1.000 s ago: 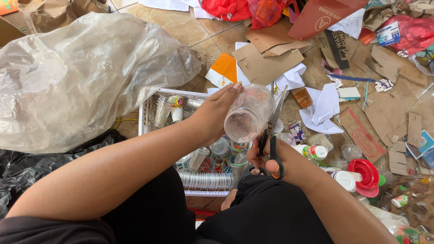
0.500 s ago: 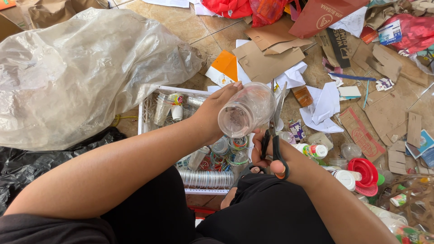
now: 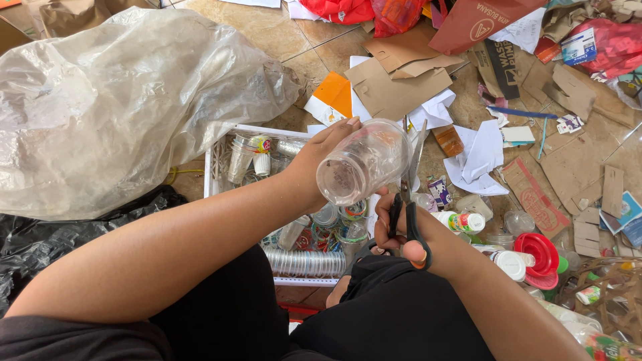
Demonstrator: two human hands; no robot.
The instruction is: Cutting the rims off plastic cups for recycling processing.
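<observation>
My left hand grips a clear plastic bottle, held on its side with the open mouth turned toward me. My right hand holds black-handled scissors, fingers through the loops, blades pointing up just right of the bottle. Both hands hover over a white plastic crate that holds several clear cups and stacked cup rims.
A big clear plastic sack bulges at the left, a black bag below it. Cardboard scraps, paper and wrappers litter the tiled floor. Small bottles and red caps lie at the right. My knees are at the bottom.
My left hand has turned the bottle so its mouth faces me more. The scissors stay close beside it, shifted slightly.
</observation>
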